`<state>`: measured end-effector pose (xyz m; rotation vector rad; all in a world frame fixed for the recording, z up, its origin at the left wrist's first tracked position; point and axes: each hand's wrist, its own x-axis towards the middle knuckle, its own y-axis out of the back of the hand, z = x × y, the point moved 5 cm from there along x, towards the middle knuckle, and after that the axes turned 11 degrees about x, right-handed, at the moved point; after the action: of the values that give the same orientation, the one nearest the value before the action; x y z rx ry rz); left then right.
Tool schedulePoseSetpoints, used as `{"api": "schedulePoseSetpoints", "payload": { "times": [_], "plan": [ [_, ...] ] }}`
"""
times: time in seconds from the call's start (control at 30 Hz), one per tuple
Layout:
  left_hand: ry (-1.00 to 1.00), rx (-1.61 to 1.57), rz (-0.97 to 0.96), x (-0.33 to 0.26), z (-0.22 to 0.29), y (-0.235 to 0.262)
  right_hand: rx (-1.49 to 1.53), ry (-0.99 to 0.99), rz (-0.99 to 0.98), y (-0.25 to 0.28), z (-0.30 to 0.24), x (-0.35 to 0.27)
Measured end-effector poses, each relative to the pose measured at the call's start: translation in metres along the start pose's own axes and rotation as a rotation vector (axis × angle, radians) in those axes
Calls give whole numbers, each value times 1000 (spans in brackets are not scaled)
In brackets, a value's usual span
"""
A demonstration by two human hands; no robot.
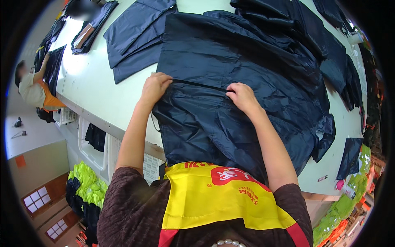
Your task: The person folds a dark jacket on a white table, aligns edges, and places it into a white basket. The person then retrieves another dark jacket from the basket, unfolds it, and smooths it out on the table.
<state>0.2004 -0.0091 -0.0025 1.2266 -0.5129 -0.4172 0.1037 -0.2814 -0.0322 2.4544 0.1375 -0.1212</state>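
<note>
A large dark navy garment [214,49] of thin, shiny fabric is spread over the white table in front of me, its lower part hanging down against my yellow apron [222,206]. Across its middle runs a narrow black band [199,85], stretched straight between my hands. My left hand [156,87] pinches the band's left end at the garment's left edge. At the other end, my right hand [243,97] is closed on the band, thumb against fingers. Below the band the fabric is wrinkled. Whether the band is a cord or a strip of fabric I cannot tell.
Folded dark garments [138,45] lie at the far left, and more dark fabric [288,24] is heaped at the far right. Small snips [322,178] and a bottle [346,190] are near the right edge. White crates [98,144] stand below the table; a co-worker [35,88] is at left.
</note>
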Motion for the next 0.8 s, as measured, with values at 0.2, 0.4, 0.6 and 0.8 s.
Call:
{"api": "schedulePoseSetpoints", "payload": {
  "times": [0.2, 0.4, 0.6, 0.8],
  "plan": [
    [345, -332, -219, -8, -47, -10, 14, -24, 38, 3, 0, -8],
    [424, -440, -223, -1, -50, -13, 126, -158, 29, 8, 6, -2],
    [409, -369, -304, 12, -61, -16, 5, -243, -9, 17, 1, 7],
    [646, -436, -463, 26, -77, -25, 62, -376, -55, 20, 8, 17]
  ]
}}
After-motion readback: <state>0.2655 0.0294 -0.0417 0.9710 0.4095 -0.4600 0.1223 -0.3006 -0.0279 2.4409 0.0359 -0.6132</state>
